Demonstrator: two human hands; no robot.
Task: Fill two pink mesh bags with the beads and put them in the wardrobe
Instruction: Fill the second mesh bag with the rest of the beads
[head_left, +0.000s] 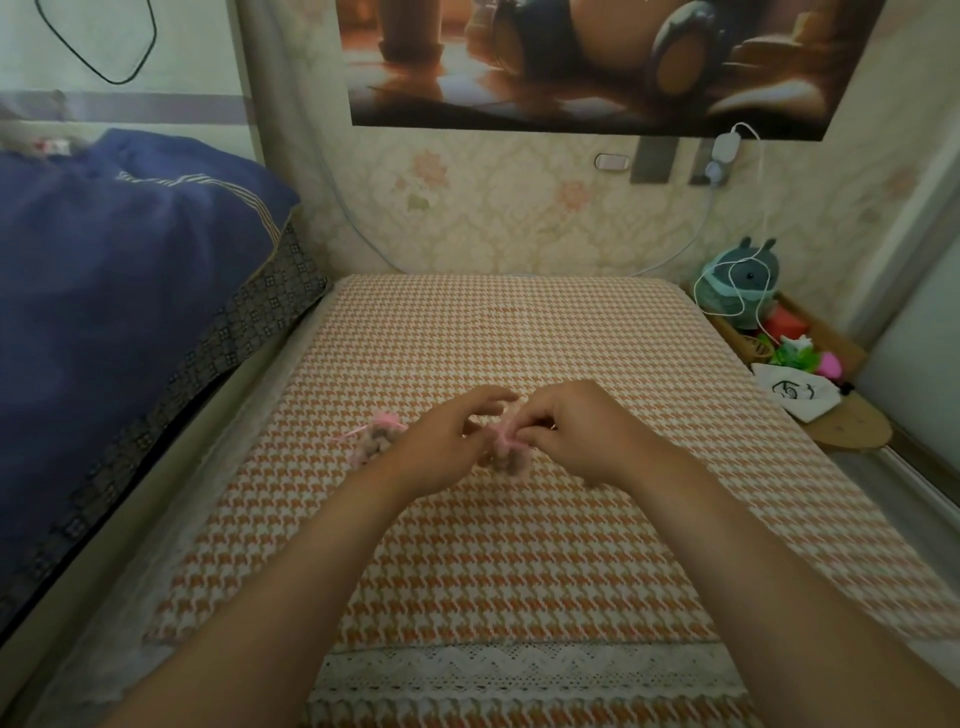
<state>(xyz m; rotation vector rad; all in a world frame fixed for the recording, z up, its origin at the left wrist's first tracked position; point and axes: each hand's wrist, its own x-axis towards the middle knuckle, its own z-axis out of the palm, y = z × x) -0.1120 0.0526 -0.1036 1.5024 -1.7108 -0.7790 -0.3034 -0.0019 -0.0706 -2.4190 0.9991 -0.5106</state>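
Note:
A pink mesh bag (503, 448) full of brownish beads sits on the orange-and-white houndstooth cloth (519, 545), held between both hands. My right hand (566, 431) pinches its gathered pink top. My left hand (441, 447) grips the bag's left side, fingers partly spread. A second pink mesh bag (375, 436), also holding beads and drawn closed with a pink string, lies on the cloth just left of my left hand, partly hidden by it. The frame is slightly blurred around the hands.
A blue quilt (119, 291) covers the bed at left. At right a wooden tray (826, 384) holds a plush toy (737, 286), a white pouch (795, 395) and small coloured items. A charger cable (758, 218) hangs from the wall socket.

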